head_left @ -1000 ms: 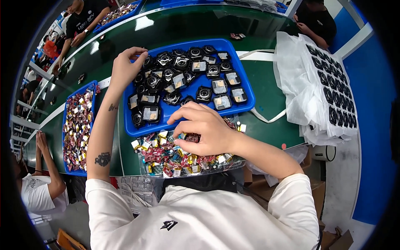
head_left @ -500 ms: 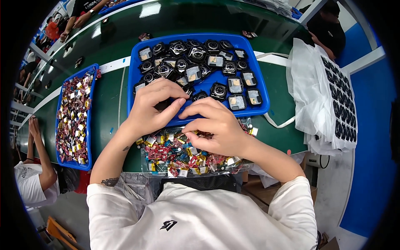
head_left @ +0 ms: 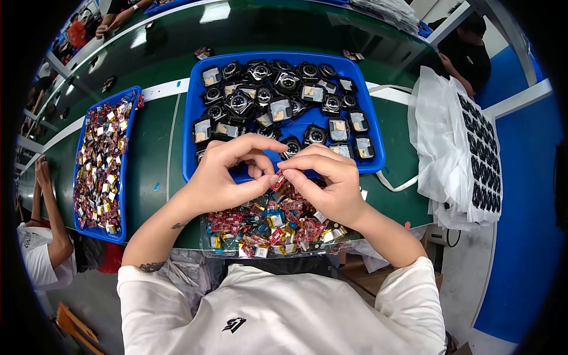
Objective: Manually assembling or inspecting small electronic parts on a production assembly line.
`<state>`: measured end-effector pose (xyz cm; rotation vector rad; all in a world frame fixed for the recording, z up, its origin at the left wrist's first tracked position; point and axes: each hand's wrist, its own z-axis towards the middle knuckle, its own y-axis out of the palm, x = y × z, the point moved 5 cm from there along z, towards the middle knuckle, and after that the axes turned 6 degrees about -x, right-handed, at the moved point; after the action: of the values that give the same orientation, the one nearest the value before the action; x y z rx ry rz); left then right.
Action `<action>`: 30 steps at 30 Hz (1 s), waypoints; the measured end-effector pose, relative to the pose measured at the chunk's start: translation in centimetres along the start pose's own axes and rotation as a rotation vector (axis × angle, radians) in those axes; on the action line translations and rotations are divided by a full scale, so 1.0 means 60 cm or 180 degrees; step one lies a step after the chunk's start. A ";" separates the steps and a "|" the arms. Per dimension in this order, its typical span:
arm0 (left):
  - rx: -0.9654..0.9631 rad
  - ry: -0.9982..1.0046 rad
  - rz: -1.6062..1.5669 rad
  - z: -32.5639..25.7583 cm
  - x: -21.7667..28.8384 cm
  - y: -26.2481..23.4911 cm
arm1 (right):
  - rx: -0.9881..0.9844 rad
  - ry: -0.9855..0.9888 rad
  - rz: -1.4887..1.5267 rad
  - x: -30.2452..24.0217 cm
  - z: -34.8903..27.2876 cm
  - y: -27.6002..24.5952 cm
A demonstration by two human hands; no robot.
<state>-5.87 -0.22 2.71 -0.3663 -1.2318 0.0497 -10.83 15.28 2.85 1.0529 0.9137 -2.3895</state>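
Both hands meet above the near edge of a blue tray (head_left: 380, 139). My left hand (head_left: 216, 177) pinches a small red circuit board (head_left: 278, 180) between thumb and finger. My right hand (head_left: 332, 184) grips the same piece from the other side, its fingertips closed. In the tray lie several black watch cases (head_left: 239, 103), some with round backs up and others showing pale, open insides. Below my hands, a heap of small red boards with yellow and silver parts (head_left: 276, 221) rests on clear plastic (head_left: 284, 255) at the table's near edge.
On the left, a long blue tray (head_left: 123, 177) holds many similar red boards. White foam sheets (head_left: 435, 130) and a sheet with rows of black pieces (head_left: 482, 154) are stacked at right. Other people sit around the green table (head_left: 157, 148).
My hands have come together over the heap, and a red board now shows between the fingertips. The whole view has shifted slightly.
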 end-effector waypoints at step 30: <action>0.0132 0.0603 0.0315 0.004 0.001 -0.013 | 0.0073 -0.0449 -0.0271 -0.014 -0.003 -0.011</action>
<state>-6.18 -0.85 3.08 -0.3867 -1.0235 0.1228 -10.53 15.94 3.65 0.8567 0.8998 -2.5130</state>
